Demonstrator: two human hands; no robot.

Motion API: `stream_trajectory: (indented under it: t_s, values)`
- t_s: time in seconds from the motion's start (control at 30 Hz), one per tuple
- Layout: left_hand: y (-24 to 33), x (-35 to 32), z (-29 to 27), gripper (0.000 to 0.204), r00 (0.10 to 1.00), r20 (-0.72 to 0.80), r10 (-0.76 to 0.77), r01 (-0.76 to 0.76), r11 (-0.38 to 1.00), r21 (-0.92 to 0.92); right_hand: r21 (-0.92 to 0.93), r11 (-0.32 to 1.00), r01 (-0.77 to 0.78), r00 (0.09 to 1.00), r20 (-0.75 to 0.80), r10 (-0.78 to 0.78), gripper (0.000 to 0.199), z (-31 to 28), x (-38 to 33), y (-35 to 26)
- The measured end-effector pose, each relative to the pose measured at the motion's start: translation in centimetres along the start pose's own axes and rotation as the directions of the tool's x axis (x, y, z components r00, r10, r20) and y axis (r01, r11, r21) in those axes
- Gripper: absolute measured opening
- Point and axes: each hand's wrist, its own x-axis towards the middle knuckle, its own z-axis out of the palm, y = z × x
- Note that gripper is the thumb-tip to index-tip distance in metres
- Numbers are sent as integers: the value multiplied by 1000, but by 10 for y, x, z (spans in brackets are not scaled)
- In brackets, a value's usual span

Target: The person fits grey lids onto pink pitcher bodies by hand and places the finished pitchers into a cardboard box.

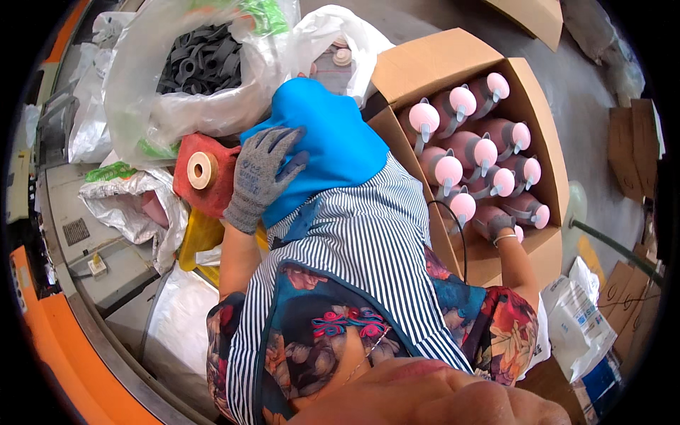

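Observation:
My left hand (263, 176), in a grey knit glove, lies with fingers apart on the blue cloth (319, 134) over my lap. It holds nothing. Beside it is a red cloth-covered block (205, 173) with a pale wooden ring (201, 171) on it. On the right, my gloved right hand (502, 225) reaches into an open cardboard box (440, 64) and closes around a pink bottle (484, 214) near its front side; the fingertips are partly hidden. Several more pink bottles (484, 153) with light pink lids and grey straps stand in rows there.
A clear plastic bag (134, 106) of dark grey rubbery parts (202, 60) stands at the far left. Next to it is a white bag (365, 35) with small pale pink pieces. An orange machine edge (78, 347) runs along the left. More cartons (630, 152) stand at right.

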Motion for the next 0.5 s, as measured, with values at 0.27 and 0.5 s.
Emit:
stream_trajectory:
  t_s: [0.27,0.5]
  values:
    - [-25,46,4,45,923,-154,-352,279,890,-360,531,529,662,691,-707,-154,45,-281,119,-132]
    - [-100,162,83,46,920,262,-290,377,481,-791,659,642,391,709,-661,247,131,-419,320,-270]
